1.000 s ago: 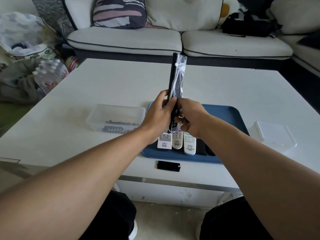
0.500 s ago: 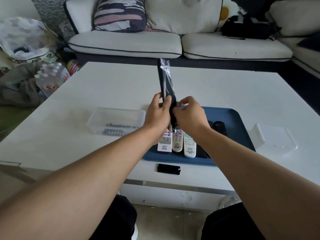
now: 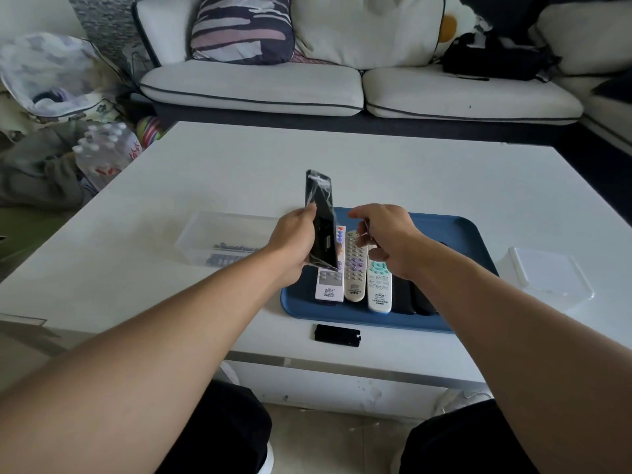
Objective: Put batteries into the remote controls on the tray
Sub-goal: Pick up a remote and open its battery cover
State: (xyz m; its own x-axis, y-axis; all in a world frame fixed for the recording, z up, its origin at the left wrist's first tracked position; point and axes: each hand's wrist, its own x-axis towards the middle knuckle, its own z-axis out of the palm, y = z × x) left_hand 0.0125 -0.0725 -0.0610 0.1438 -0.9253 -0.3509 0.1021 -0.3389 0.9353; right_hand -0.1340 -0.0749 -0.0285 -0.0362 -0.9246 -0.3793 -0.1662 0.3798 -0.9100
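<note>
Remote controls [image 3: 354, 268] lie side by side at the near-left end of a blue tray [image 3: 458, 234] on the white counter [image 3: 427, 179], while one black remote [image 3: 321, 220], wrapped in crinkled clear film, is held upright above them. Its battery cover [image 3: 337, 335] appears to be the small black piece lying on the counter just in front of the tray, and the open bay faces the person. A clear box [image 3: 219, 234] holding batteries [image 3: 232, 253] sits beside the tray on the left; a second clear container [image 3: 550, 278] stands to the right.

The loose film looks likeliest to cause trouble: it could snag in the bay or keep a cell from seating, and a one-handed hold on a slick wrapper invites a slip onto the remotes below. Polarity is easy to reverse at this angle.

The left hand [image 3: 297, 241] is closed around the black remote's lower half, thumb along its near edge. The right hand [image 3: 383, 237] hovers just beside it, apart from the remote, fingers curled narrowly; whether it pinches a battery or a scrap of film cannot be told.
</note>
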